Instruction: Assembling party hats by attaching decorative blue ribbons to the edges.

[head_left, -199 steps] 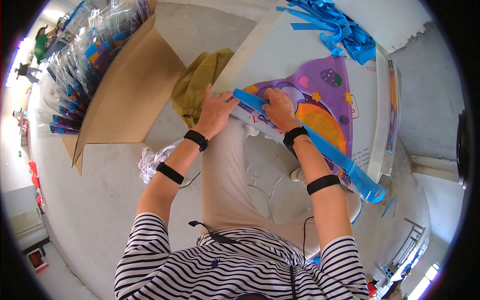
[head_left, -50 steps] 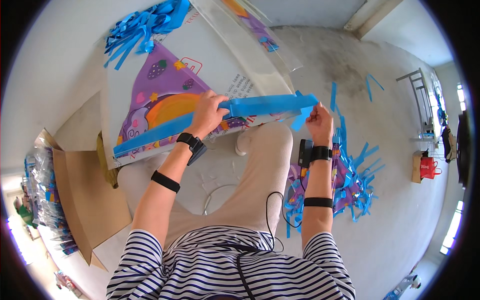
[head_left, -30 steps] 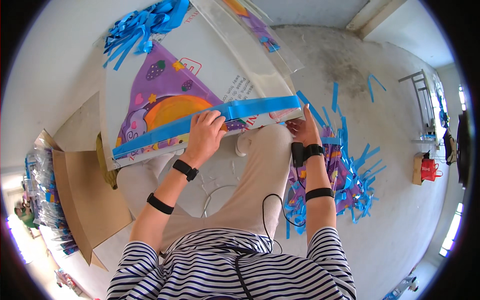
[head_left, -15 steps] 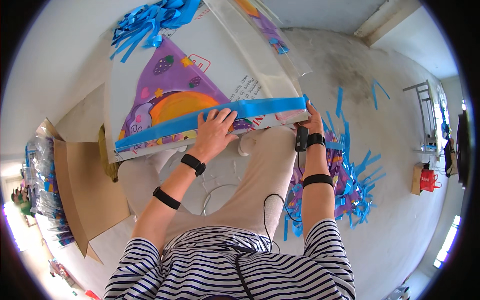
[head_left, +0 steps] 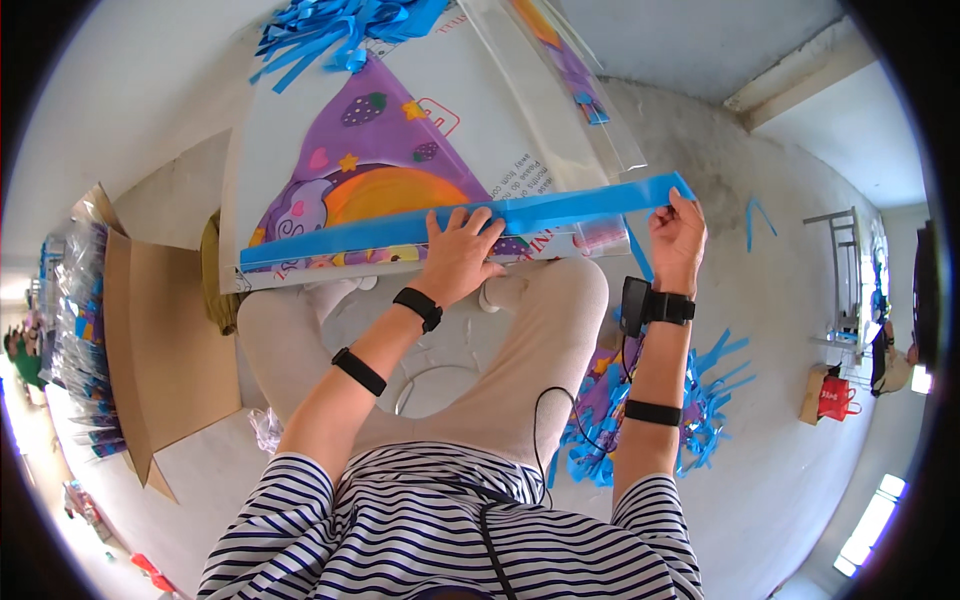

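We find the left hand (head_left: 462, 255) with fingers spread, pressing on the blue ribbon (head_left: 585, 205); the right hand (head_left: 678, 235) pinches its end between thumb and fingertip, beyond the right edge of the white board (head_left: 280, 130). The ribbon crosses the near part of the purple printed sheet (head_left: 380, 125). We judge that stretch laid, the held end not yet. Any bonding we cannot verify; left fingers cover part of the ribbon, and the view's top crops the blue streamer bundle (head_left: 345, 30).
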Demonstrator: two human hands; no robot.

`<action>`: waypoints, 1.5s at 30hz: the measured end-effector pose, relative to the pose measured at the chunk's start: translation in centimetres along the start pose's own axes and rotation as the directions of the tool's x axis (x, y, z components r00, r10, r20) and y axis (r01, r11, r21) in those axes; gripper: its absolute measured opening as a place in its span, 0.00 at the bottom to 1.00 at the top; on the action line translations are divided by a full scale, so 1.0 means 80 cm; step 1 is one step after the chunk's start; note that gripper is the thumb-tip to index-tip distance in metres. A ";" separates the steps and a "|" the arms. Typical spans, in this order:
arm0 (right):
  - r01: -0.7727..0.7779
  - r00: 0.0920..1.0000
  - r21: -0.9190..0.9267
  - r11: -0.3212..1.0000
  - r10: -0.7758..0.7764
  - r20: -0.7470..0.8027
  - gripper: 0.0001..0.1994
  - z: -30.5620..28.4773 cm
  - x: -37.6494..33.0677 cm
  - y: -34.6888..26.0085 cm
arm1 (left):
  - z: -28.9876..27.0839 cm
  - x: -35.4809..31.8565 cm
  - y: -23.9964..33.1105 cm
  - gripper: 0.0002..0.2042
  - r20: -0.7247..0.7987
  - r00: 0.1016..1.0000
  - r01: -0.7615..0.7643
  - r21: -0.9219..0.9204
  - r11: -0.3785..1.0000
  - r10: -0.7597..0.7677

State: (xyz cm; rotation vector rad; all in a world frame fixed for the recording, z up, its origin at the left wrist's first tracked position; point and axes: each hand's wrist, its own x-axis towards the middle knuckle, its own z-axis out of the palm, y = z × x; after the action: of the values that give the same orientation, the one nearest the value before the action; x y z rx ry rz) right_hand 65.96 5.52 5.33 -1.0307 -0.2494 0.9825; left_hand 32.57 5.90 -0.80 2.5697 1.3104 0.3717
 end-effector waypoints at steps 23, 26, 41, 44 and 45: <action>0.908 0.218 -0.241 0.343 0.103 0.970 0.10 0.377 -0.288 0.249 | -0.272 -0.149 -0.244 0.12 0.070 0.890 0.092 -0.995 0.028 -0.450; 0.910 0.296 -0.277 0.308 -0.018 0.955 0.09 0.354 -0.242 0.247 | -0.278 -0.175 -0.273 0.09 0.121 0.894 0.081 -0.991 -0.110 -0.431; 0.946 0.325 -0.325 0.001 -0.007 0.946 0.13 0.216 -0.179 0.253 | -0.261 -0.206 -0.371 0.08 -0.016 0.880 -0.077 -0.991 -0.110 -0.475; 0.974 0.225 -0.225 -0.014 0.039 0.974 0.14 0.224 -0.191 0.269 | -0.266 -0.201 -0.381 0.09 -0.040 0.886 -0.091 -0.992 -0.089 -0.462; 0.982 0.191 -0.190 -0.018 0.081 0.978 0.15 0.226 -0.195 0.273 | -0.269 -0.200 -0.386 0.09 -0.038 0.884 -0.088 -0.993 -0.084 -0.466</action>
State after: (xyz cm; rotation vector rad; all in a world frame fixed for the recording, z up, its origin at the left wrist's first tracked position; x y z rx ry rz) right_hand 33.95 7.54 1.17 -1.1159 -2.3492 0.1806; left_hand -6.90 12.50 7.71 0.9028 0.7955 1.2687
